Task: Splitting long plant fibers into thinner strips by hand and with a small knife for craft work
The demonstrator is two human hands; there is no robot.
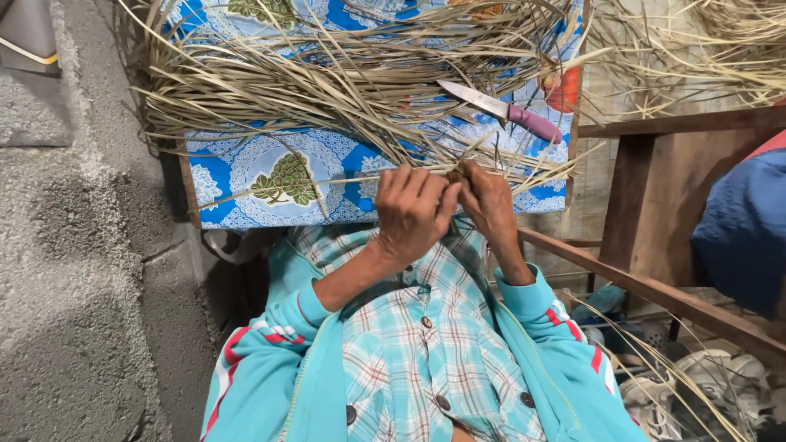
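Working at the near edge of a table [229,214] covered in blue patterned cloth, both hands raised in front of the chest.

Head view, hands: left hand [412,211] clenched, fingers curled down over thin dried leaf strips [508,172] at the table edge. Right hand [485,200] pressed close beside it, thumb and fingers pinching the same strips. Hands touching each other, judged a two-handed hold to keep the narrow strips taut and aligned. Exact fingertip contact hidden behind the knuckles.

Head view, material: large loose heap of dried leaves [327,82] spread across the tabletop, strands fanning out past its edges. Held strips run out from this heap toward the hands, near edge of table, just above the lap.

Head view, tool: knife [499,109] with pale blade and pink handle lying flat on top of the heap, beyond the right hand, apart from both hands; likely set there for easy reach.

Head view, surroundings: wooden frame [655,213] to the right. Blue bundle [741,229] at far right. Footwear [720,376] on the floor below the frame. No container holding the leaves; heap rests directly on the cloth. Rough concrete wall [74,245] at left.
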